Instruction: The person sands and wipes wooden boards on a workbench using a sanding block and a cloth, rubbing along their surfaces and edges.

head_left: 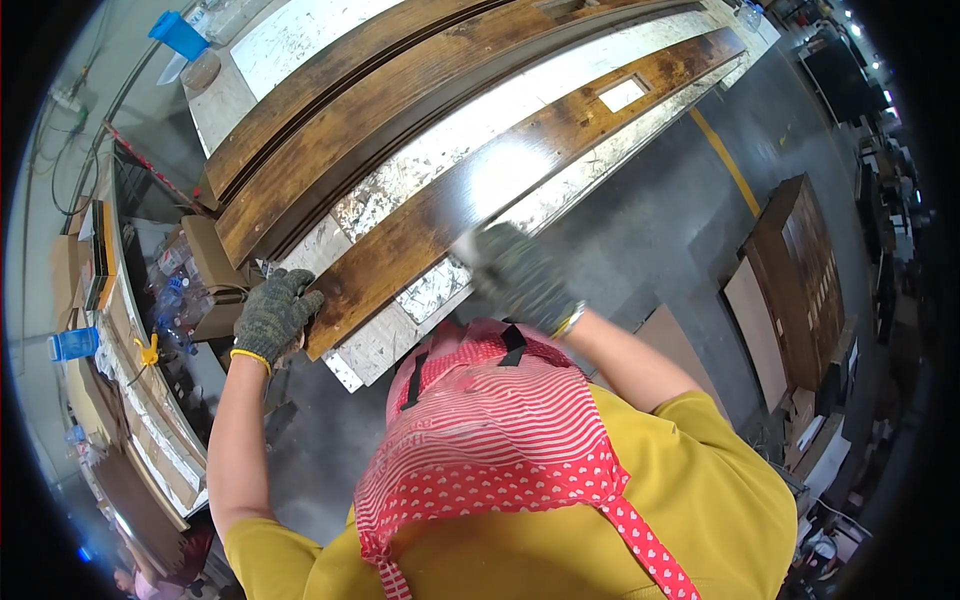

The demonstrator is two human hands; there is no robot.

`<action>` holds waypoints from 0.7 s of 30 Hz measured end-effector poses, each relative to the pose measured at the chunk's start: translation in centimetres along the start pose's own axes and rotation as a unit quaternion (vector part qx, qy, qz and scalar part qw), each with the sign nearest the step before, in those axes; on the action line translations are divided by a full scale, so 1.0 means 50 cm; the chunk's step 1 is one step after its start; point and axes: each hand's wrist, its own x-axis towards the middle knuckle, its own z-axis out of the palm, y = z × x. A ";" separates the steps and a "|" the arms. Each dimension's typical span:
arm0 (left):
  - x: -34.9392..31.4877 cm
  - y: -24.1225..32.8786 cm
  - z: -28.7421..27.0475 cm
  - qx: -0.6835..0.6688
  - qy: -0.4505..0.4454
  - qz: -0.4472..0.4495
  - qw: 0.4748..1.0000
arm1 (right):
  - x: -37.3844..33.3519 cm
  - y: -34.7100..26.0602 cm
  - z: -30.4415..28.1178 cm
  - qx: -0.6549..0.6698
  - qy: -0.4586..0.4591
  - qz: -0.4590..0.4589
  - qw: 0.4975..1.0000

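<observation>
A long brown wood-grain board (420, 225) with a rectangular cutout near its far end lies slantwise on a scuffed white work surface (435, 290). My left hand (277, 318), in a dark knitted glove with a yellow cuff, grips the board's near left end with bent fingers. Over the board's near edge, about a third of the way along, is my right hand (525, 278), gloved alike and smeared by motion. Its fingers are closed around a small pale thing (467, 247), too blurred to name. A bright glare lies on the board just beyond it.
More brown boards (345, 130) lie side by side behind this one. A blue plastic container (178, 36) stands at the far left. Cardboard boxes and plastic bottles (172, 295) crowd the left. Brown panels (795, 285) stand on the floor at right, near a yellow floor line (725, 160).
</observation>
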 end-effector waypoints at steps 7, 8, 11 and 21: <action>-0.018 -0.045 -0.035 0.007 -0.062 -0.016 0.998 | 0.037 0.024 -0.054 0.035 0.072 0.131 0.988; -0.015 -0.055 -0.028 0.008 -0.063 -0.023 0.998 | 0.039 0.040 -0.049 0.000 0.136 0.135 0.981; -0.016 -0.074 -0.007 -0.038 -0.063 -0.017 0.997 | 0.040 -0.024 -0.040 -0.006 0.062 0.057 0.996; -0.015 -0.116 -0.012 0.094 -0.099 0.142 0.980 | 0.054 -0.198 0.050 0.119 -0.118 -0.018 0.986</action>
